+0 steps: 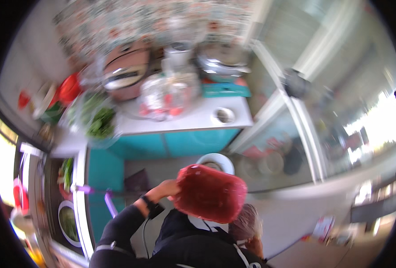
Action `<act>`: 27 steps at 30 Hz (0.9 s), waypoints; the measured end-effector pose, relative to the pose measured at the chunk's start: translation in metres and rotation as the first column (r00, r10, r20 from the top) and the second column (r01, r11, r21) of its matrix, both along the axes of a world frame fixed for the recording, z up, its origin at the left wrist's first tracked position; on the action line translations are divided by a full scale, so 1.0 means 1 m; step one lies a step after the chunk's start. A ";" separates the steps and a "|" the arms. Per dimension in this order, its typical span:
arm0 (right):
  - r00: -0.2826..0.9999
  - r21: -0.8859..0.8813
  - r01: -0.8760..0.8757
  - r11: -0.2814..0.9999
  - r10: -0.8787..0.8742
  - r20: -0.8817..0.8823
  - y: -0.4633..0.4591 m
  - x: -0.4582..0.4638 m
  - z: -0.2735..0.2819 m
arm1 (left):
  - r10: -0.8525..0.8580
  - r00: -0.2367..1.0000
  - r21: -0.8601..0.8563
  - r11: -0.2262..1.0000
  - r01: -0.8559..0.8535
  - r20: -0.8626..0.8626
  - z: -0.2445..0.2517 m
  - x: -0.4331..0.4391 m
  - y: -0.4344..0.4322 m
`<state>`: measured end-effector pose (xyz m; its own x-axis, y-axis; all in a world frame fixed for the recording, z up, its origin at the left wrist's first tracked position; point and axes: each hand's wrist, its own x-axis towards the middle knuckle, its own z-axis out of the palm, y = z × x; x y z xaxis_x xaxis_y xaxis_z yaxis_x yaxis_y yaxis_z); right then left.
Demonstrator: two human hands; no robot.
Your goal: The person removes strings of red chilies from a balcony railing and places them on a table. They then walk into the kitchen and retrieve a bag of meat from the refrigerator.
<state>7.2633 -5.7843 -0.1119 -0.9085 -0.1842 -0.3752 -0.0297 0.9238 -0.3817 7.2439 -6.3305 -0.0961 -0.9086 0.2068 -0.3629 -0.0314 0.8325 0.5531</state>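
A red plastic basin (211, 194) is gripped at its left rim by my left hand (167, 189), which has a dark band at the wrist. The basin is tilted and looks to have nothing in it. Low on the right, my right hand (254, 246) holds a clear plastic bag (246, 221) with dark reddish contents that I cannot make out. Just beyond the basin, a round white bucket (225, 161) stands on the floor, partly hidden by the basin.
The white counter (141, 125) carries a bag of leafy greens (101, 122), a pink appliance (126, 72), a steel pot (223, 60) and a small white bowl (223, 116). A sink (54, 187) lies left, a glass sliding door (295, 124) right. Blurred view.
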 end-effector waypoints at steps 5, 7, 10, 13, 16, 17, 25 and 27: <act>0.444 -0.534 0.845 -0.031 -0.516 0.733 0.067 0.030 -0.050 | -0.215 0.977 -0.081 0.973 0.214 -0.005 0.010 0.029 0.059; 0.476 -0.564 0.825 -0.027 -0.504 0.721 0.102 0.056 -0.049 | 0.290 0.836 0.421 0.759 -0.498 0.465 0.013 0.032 0.112; 0.395 -0.531 0.843 -0.085 -0.572 0.719 0.164 0.090 -0.046 | 0.121 0.796 0.606 0.585 -0.540 0.593 0.013 0.015 0.206; 0.363 -0.591 0.788 -0.175 -0.643 0.674 0.205 0.130 -0.044 | 0.101 0.719 0.430 0.742 -0.515 0.687 0.014 -0.017 0.287; 0.247 -0.602 0.733 -0.318 -0.699 0.671 0.242 0.162 -0.046 | 0.012 0.766 0.376 0.866 -0.329 0.643 0.015 -0.058 0.378; 0.209 -0.596 0.720 -0.355 -0.707 0.675 0.255 0.172 -0.049 | -0.112 0.840 0.430 0.890 -0.153 0.531 0.016 -0.071 0.409; -0.145 -0.429 0.651 -0.626 -0.658 0.739 0.392 0.208 -0.067 | -0.123 0.737 0.455 0.849 -0.269 0.664 0.041 -0.192 0.649; -0.250 -0.360 0.582 -0.729 -0.582 0.774 0.416 0.203 -0.073 | -0.129 0.734 0.433 0.869 -0.240 0.666 0.035 -0.234 0.705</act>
